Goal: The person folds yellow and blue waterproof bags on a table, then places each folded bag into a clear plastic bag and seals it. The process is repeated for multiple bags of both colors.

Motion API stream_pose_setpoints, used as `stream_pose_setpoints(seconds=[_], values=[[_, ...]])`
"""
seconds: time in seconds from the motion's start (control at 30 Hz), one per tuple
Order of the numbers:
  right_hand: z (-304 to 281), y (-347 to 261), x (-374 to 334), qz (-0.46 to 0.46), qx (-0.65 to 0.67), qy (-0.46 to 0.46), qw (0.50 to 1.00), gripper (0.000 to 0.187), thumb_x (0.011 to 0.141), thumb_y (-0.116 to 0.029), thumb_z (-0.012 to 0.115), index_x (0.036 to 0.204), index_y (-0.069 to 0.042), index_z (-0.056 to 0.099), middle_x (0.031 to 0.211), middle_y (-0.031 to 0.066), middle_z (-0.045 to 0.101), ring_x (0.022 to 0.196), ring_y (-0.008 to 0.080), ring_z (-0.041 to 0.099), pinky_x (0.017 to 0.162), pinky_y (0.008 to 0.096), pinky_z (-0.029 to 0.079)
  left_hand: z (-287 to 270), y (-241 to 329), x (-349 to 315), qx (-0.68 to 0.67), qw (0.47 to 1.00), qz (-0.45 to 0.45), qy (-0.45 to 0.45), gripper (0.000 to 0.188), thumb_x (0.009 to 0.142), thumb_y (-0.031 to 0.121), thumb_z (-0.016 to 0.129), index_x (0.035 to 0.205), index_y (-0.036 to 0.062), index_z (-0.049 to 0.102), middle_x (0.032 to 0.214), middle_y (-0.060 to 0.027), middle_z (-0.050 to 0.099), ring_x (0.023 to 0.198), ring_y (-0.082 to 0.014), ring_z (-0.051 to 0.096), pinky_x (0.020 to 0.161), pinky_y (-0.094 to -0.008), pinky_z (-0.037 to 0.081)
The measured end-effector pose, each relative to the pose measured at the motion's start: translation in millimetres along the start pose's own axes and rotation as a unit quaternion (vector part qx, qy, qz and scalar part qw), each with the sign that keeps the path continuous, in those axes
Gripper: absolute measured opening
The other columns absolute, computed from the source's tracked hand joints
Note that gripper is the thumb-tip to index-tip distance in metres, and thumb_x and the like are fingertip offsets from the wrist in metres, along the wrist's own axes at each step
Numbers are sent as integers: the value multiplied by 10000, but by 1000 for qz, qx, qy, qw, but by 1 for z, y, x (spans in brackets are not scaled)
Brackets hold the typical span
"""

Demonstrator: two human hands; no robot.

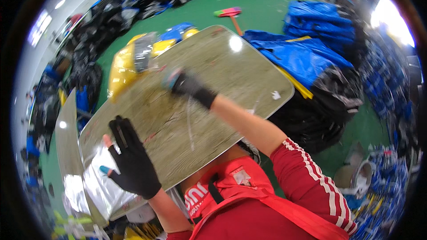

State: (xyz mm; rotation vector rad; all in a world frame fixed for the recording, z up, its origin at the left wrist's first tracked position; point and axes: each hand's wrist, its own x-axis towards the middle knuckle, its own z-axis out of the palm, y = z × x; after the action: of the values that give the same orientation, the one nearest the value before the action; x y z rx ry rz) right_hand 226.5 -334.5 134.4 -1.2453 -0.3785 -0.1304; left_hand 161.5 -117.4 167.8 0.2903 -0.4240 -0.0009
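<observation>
My left hand [135, 160], in a black glove that leaves some fingertips bare, is open with its fingers stretched out. It hovers over the near left side of a wood-patterned table [213, 66], beside shiny clear plastic [104, 180]. My right hand [189, 86], in a dark glove, is over the middle of the table and smeared by motion. A teal patch shows at its fingers, but whether they hold anything is unclear. Just beyond it, a yellow item in clear plastic wrap [126, 66] rests at the table's far left edge.
Folded blue bags [302, 55] and a black plastic bag [320, 115] lie right of the table. A broom [229, 12] with a pink and green head is on the green floor [195, 13] beyond. Black bags [84, 73] line the left wall. Bundled blue goods [382, 75] are stacked at right.
</observation>
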Motion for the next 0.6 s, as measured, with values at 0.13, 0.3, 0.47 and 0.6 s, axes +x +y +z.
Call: stream_pose_setpoints(seconds=[0.13,0.3,0.47,0.6], values=[[62,30,-93,26,-199,-37,979,286,872,-292,619,1035,-57,607,837,123,662,661,268,661,570,421,516,17,-42,24,-93,994,-53,19,798,950,575,309,1519,55,104,1560,-265,65,1440,-457,20,1174,-568,11],[53,43,-151,-109,-308,-69,943,303,806,-286,654,1075,-151,623,867,159,667,738,371,646,650,460,514,7,-101,28,-1,994,-51,-95,801,933,553,408,1525,96,119,1564,-245,99,1435,-469,59,1131,-654,35],[-124,-15,-144,-77,-578,63,810,393,730,-404,715,983,-109,656,888,152,651,853,337,625,765,455,486,-5,-139,-10,706,597,216,-313,738,954,505,437,1482,22,257,1477,-234,356,1390,-360,315,1163,-506,119],[-317,-58,-194,329,-817,300,366,315,784,-366,626,1002,-146,685,1076,136,655,1043,327,606,874,464,453,-53,-112,-56,674,687,-25,-270,666,951,386,516,1460,8,312,1437,-207,431,1368,-308,370,1139,-432,214]])
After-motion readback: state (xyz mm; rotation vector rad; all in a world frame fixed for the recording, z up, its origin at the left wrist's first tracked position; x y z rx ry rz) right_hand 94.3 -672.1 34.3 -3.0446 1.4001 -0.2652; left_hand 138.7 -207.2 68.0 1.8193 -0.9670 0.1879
